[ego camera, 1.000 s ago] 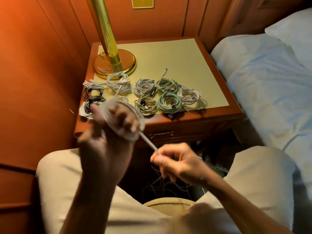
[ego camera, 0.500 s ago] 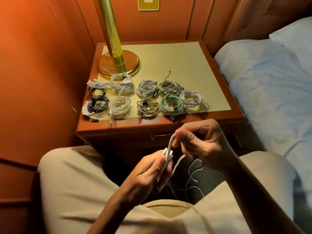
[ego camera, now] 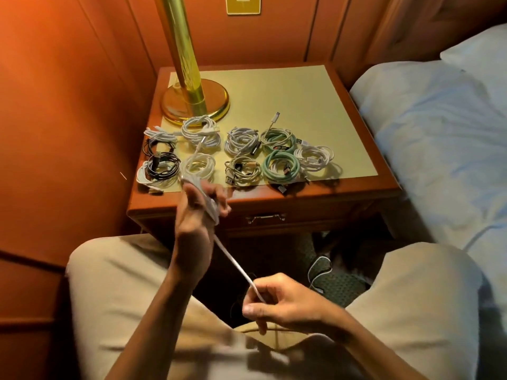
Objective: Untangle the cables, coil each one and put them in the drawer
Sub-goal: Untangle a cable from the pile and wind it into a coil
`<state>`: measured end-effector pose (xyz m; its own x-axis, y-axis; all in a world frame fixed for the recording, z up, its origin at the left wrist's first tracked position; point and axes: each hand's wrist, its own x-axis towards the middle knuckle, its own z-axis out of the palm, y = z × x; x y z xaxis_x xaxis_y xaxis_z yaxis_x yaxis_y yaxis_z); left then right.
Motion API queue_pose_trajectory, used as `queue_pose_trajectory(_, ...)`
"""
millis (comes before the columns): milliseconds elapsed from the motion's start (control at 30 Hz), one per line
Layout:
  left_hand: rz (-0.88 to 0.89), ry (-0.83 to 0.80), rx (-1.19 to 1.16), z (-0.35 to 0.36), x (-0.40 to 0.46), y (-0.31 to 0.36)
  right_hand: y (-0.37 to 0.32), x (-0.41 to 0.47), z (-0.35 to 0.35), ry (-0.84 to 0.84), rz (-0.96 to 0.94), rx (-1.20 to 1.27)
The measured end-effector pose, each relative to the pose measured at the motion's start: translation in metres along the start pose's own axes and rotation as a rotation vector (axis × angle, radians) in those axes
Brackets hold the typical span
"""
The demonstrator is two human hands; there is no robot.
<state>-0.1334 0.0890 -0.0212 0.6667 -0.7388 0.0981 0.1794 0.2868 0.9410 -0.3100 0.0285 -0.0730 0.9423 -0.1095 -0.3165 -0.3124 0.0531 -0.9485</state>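
A white cable runs taut between my two hands. My left hand is raised in front of the nightstand edge, with loops of that cable wound round its fingers. Lower down, over my lap, my right hand pinches the cable's straight run. Several coiled cables lie in two rows on the nightstand top: white coils, black coils at the left and two green coils. The drawer, with a metal handle, is closed. A loose white cable lies on the carpet.
A brass lamp base and pole stand at the nightstand's back left. Wood-panelled wall closes the left side. A bed with pale sheets fills the right. My knees in beige trousers flank the gap in front of the drawer.
My hands were close together half a second ago. Now the left hand has risen toward the nightstand with the loops, and the right hand has dropped toward my lap, drawing the cable straight.
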Motion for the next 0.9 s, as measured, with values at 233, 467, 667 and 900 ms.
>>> queue_pose_trajectory(233, -0.13, -0.506, 0.423, -0.001, -0.066, -0.047, -0.072, -0.019, -0.035, 0.368, -0.269, 0.005)
queue_pose_trajectory(467, -0.409, -0.379, -0.019, 0.013, -0.054, -0.021, -0.06, 0.008, -0.044, 0.506, -0.277, 0.093)
queue_pose_trajectory(667, -0.446, -0.301, -0.334, 0.018, -0.051, -0.012, -0.04, 0.025, -0.024, 0.505, -0.236, 0.153)
queue_pose_trajectory(900, -0.159, -0.032, -0.247, -0.006, -0.025, -0.022, 0.002, 0.014, 0.01, 0.182, 0.123, -0.282)
